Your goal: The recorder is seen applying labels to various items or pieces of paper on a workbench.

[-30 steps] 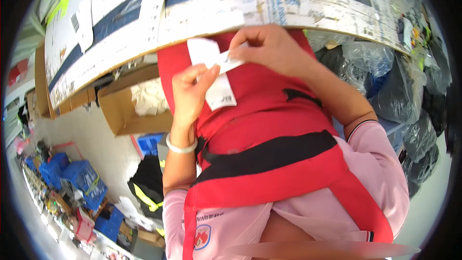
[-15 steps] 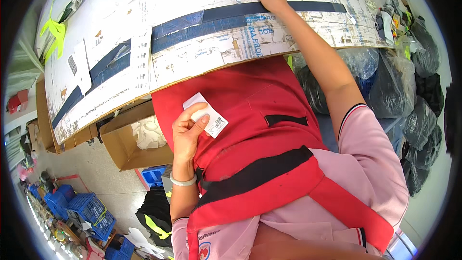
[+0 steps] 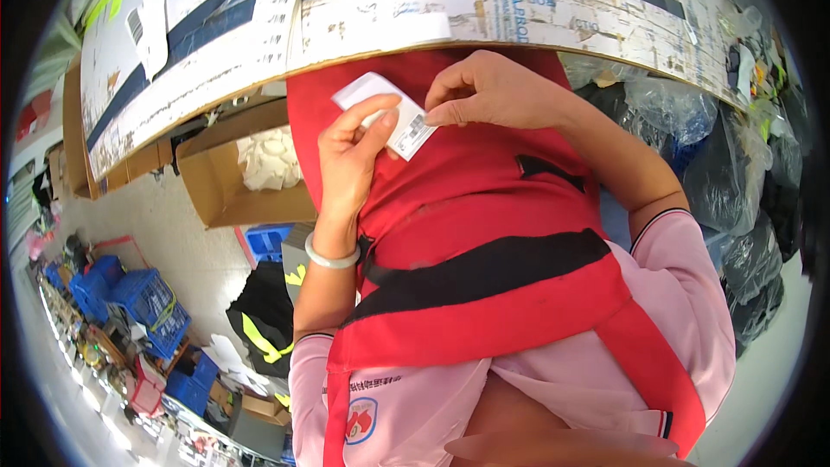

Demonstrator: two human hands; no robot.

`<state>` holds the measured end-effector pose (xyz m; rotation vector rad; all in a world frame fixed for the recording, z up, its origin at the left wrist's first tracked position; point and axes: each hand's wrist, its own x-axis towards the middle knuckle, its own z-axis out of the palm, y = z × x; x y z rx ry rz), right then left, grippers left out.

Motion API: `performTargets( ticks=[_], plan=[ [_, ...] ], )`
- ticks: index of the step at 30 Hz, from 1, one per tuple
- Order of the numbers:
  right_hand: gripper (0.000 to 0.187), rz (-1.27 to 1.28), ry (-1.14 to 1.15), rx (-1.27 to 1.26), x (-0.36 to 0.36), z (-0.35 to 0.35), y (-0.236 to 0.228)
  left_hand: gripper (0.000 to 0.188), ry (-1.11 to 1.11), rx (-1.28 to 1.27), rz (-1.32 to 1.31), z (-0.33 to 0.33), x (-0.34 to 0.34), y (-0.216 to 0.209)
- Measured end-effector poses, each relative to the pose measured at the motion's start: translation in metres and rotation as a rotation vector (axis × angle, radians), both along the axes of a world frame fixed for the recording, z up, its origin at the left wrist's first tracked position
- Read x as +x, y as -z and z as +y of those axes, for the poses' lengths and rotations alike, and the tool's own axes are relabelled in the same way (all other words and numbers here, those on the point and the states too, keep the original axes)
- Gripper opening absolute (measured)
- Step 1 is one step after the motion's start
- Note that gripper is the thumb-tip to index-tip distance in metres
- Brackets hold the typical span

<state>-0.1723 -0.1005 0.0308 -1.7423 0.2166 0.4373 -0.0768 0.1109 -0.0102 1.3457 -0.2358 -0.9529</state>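
My left hand (image 3: 353, 149) is closed on a small white label sheet (image 3: 373, 91) with a printed barcode, its thumb lying across the front. The sheet is tilted and held over the red apron (image 3: 467, 164). My right hand (image 3: 484, 95) is pinched at the sheet's right edge, thumb and forefinger together beside the barcode. Whether it has lifted a corner cannot be made out. Just beyond both hands runs the front edge of the worn white table (image 3: 484, 13), patched with dark blue tape.
Another barcoded white paper strip (image 3: 151, 30) lies at the table's left. Below that side stands an open cardboard box (image 3: 203, 177) holding cream-coloured pieces (image 3: 268, 158). Clear plastic bags (image 3: 722, 164) are heaped at the right. Blue crates (image 3: 151, 303) stand on the floor at lower left.
My right hand has come back from the far part of the table to the label sheet. My left hand has risen slightly in view with the sheet. The view has shifted too.
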Motion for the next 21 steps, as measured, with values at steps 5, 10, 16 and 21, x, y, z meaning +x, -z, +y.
performTargets(
  ticks=[5, 10, 16, 21],
  plan=[
    [0.015, 0.043, 0.392, 0.413, -0.007, 0.027, 0.025, 0.02, 0.022, -0.12, 0.077, 0.007, -0.001, 0.001],
    [0.012, -0.08, 0.435, 0.286, -0.007, 0.043, 0.028, 0.015, 0.067, -0.022, -0.008, 0.016, -0.002, 0.007],
    [0.006, -0.37, 0.254, -0.089, -0.002, 0.037, 0.024, 0.013, 0.107, -0.009, 0.026, 0.016, -0.002, 0.008],
    [0.009, -0.294, 0.354, -0.212, 0.007, 0.026, 0.01, 0.037, 0.103, -0.1, 0.093, 0.029, 0.009, 0.03]
  ],
)
